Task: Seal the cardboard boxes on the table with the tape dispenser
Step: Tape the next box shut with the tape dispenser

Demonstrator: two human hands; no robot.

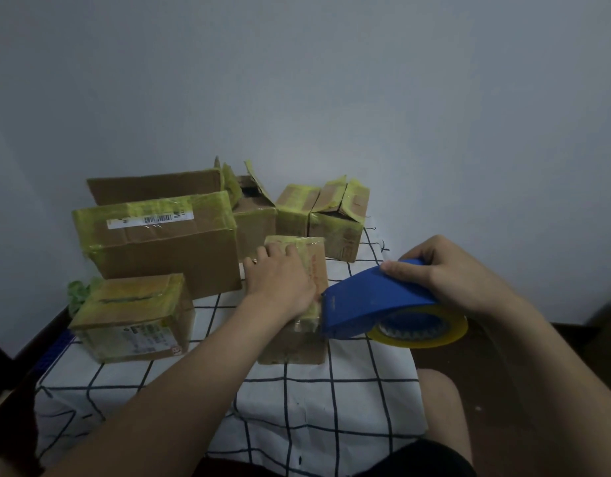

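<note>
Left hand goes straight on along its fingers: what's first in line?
Probably the taped box in the back row, past the far edge of the small box the left hand rests on; depth unclear.

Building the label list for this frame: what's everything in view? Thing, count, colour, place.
middle box: one, brown, taped, table centre
other boxes: five sure, maybe a sixth behind the biggest; brown with yellowish tape; back and left, some flaps up
tape dispenser: one, blue, right of the middle box
tape roll: one, yellow, in the tape dispenser
tablecloth: one, white with dark grid, over the table
crumpled wad: one, green, left table edge; unclear what
wall: pale grey, behind
left hand: flat on the middle box
right hand: grips the tape dispenser from above
knee: one, lower right
</note>
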